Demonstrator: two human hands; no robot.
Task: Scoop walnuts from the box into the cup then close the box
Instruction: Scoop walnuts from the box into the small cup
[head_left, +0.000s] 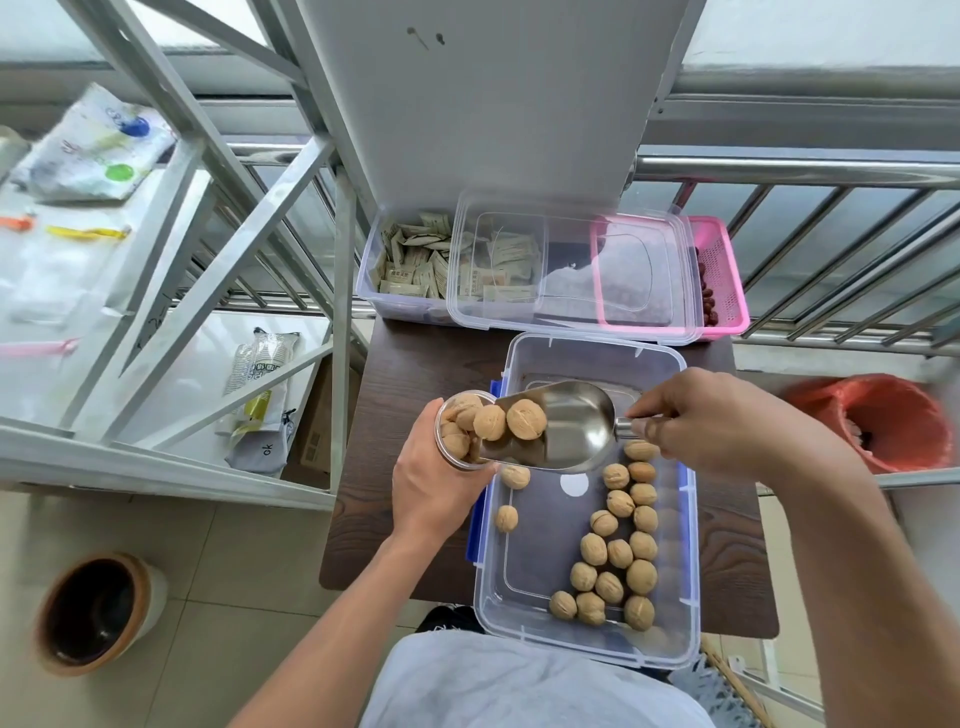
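A clear plastic box (493, 613) stands open on a small dark table, with several walnuts (621, 553) lying mostly along its right side. My left hand (434, 483) grips a clear cup (451, 415) holding several walnuts, at the box's left rim. My right hand (696, 421) holds the handle of a metal scoop (571, 426), tilted with its mouth over the cup. Two walnuts (526, 419) sit at the scoop's lip. The clear lid (571, 270) rests on the containers behind the box.
Behind the box sit a clear tub of sachets (410, 260) and a pink basket (724, 275) with red fruits. A metal rack (208, 270) stands to the left, a railing (831, 171) behind, an orange bin (878, 421) at right, a brown pot (93, 613) on the floor.
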